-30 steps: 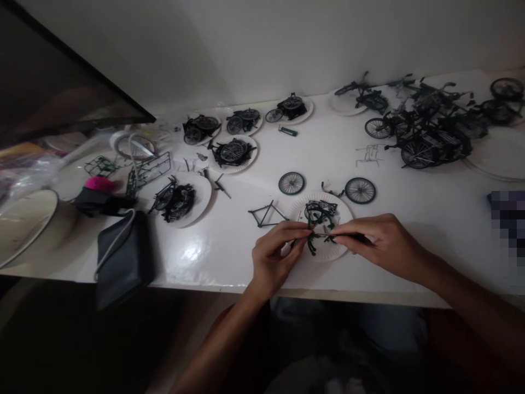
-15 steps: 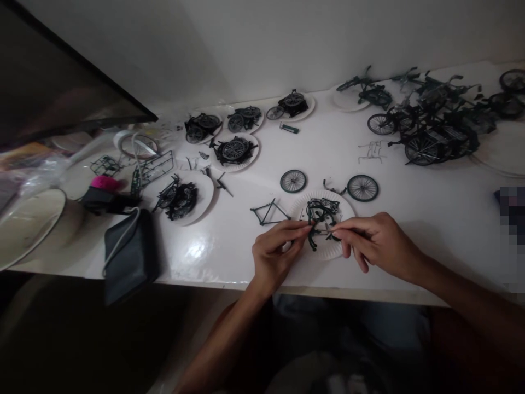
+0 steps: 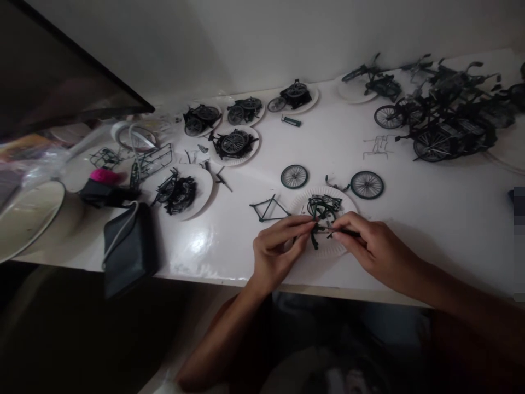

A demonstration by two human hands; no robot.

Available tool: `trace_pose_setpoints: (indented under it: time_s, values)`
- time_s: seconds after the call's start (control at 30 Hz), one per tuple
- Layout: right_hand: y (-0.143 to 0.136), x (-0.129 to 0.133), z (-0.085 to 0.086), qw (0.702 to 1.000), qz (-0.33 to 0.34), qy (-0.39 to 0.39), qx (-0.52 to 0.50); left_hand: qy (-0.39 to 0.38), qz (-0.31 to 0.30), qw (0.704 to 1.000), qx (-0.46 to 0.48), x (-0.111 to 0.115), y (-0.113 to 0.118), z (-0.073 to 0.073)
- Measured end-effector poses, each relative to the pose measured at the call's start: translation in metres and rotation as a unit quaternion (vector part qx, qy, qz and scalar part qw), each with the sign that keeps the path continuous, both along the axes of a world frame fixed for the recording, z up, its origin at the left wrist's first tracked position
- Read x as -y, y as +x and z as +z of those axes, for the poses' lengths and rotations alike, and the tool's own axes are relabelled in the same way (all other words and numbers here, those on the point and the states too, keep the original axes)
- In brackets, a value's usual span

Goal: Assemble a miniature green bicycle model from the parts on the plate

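Observation:
Over a white paper plate (image 3: 348,200), my left hand (image 3: 279,249) pinches a small dark green model bicycle part (image 3: 314,241) that stands roughly upright; its exact kind is unclear. My right hand (image 3: 369,241) grips a slim screwdriver (image 3: 346,232), its thin shaft pointing left at that part. More dark bicycle pieces (image 3: 326,202) lie on the plate behind the fingertips. A bare bicycle frame (image 3: 268,209) rests left of the plate. One spoked wheel (image 3: 294,177) lies behind it, and another wheel (image 3: 367,185) sits to the right beside small handlebars (image 3: 336,185).
Plates with bicycle parts (image 3: 176,191) stand at left and along the back. Assembled model bicycles (image 3: 443,137) crowd the back right. A small green pump-like piece (image 3: 291,121) and thin wire parts (image 3: 377,146) lie mid-table. A bowl (image 3: 33,219) and black pouch (image 3: 131,246) are at left.
The right fingers have curled in closer around the screwdriver, and its dark handle now shows. The left hand keeps its pinch, with the part slightly shifted. The view has moved a little.

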State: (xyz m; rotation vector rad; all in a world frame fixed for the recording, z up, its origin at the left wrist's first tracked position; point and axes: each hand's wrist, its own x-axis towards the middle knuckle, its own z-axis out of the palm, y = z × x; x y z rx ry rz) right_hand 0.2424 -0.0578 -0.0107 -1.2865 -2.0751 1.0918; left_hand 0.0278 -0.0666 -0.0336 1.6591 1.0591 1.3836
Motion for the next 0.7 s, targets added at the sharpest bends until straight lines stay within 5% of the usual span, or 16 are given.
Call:
trace_pose_setpoints:
  time_s: [0.27, 0.6, 0.7]
  values:
    - [0.003, 0.001, -0.007, 0.996, 0.033, 0.061, 0.051, -0.112, 0.013, 0.990, 0.088, 0.003, 0.002, 0.000]
    - [0.006, -0.005, 0.008, 0.993, 0.044, -0.105, 0.007, -0.009, -0.026, 0.999, -0.024, 0.009, -0.001, 0.007]
    - [0.008, -0.005, 0.010, 0.996, 0.054, -0.078, 0.005, -0.012, -0.039, 0.999, -0.035, 0.009, -0.002, 0.012]
